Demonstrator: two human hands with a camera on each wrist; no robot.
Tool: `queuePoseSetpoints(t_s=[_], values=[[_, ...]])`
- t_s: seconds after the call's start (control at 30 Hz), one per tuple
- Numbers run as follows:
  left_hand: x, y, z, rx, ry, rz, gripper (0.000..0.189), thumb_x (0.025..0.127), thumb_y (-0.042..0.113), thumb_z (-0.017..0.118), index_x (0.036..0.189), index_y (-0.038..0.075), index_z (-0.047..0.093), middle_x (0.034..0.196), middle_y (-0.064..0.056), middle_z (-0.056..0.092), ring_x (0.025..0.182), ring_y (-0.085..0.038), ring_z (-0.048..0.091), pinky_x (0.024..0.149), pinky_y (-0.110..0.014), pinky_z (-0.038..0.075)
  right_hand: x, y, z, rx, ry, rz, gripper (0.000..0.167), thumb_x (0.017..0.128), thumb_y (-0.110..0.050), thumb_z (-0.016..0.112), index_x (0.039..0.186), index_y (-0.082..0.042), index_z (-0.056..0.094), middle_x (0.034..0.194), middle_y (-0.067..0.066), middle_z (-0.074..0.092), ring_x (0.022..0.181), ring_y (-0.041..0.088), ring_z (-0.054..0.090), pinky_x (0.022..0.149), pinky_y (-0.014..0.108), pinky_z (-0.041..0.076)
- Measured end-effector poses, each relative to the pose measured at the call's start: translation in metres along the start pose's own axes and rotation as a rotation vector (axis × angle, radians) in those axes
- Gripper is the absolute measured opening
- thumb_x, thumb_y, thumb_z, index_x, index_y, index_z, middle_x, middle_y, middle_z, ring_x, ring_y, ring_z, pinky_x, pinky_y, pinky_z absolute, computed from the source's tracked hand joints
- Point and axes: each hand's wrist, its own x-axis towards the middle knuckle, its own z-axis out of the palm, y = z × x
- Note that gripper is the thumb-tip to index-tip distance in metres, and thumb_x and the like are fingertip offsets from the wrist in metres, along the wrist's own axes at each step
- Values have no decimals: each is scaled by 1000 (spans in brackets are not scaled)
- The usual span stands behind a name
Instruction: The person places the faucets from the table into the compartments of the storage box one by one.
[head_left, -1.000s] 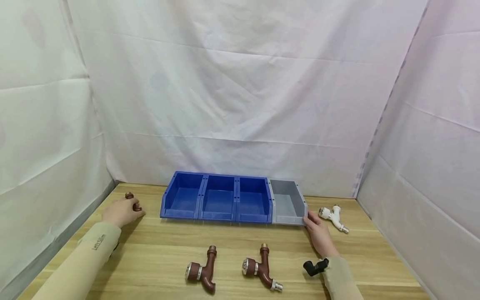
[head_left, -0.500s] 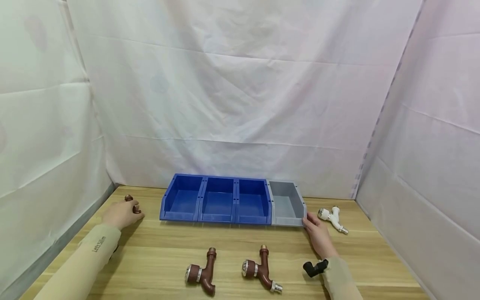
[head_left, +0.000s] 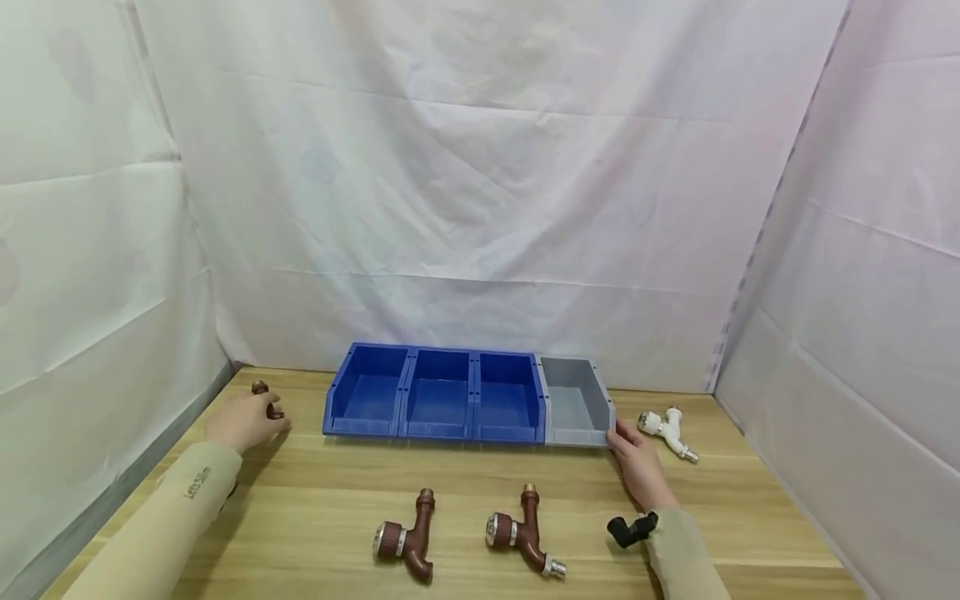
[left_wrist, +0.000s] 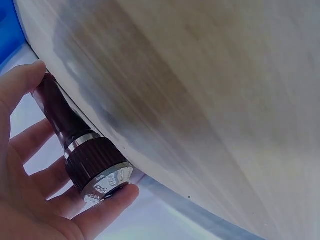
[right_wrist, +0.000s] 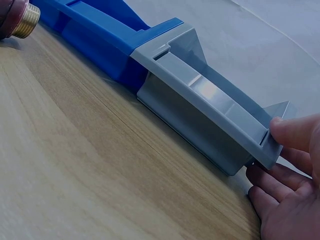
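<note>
At the table's left side, my left hand (head_left: 243, 422) grips a brown tap (left_wrist: 95, 155) with a ribbed knob and silver cap. The left wrist view shows the thumb at the tap's narrow end and fingers along its far side; in the head view the hand hides most of it. My right hand (head_left: 639, 468) holds the front right corner of a grey bin (right_wrist: 200, 125). Its thumb (right_wrist: 292, 132) lies on the corner and the other fingers are beneath it. The bin stands on the table, joined to a row of blue bins (head_left: 438, 432).
Two more brown taps lie at the front: one with a plain spout (head_left: 420, 537), one with a metal nozzle (head_left: 530, 535). A white tap (head_left: 671, 432) lies right of the grey bin. White cloth (head_left: 480, 192) hangs behind and at both sides of the wooden table (head_left: 322, 492).
</note>
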Motion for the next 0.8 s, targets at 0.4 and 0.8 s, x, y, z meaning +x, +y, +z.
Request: queuePoseSetpoints(t_s=[0.4,0.8], values=[[0,2,-10,-1,37,36,60,84,35,72,123,-8,58,105,-33,63,91,-51,60,78,-60,46,2,3,-2,5,5,-5,56,102,-7,46,149,10,20,154,24,23,141,27,25,112,30,26],[-3,3,-20,-14,0,12,66,86,44,68,129,-5,56,119,-37,56,105,-56,54,78,-65,44,3,2,-1,-9,15,14,55,103,-7,44,150,8,20,155,22,22,141,25,25,113,34,24]])
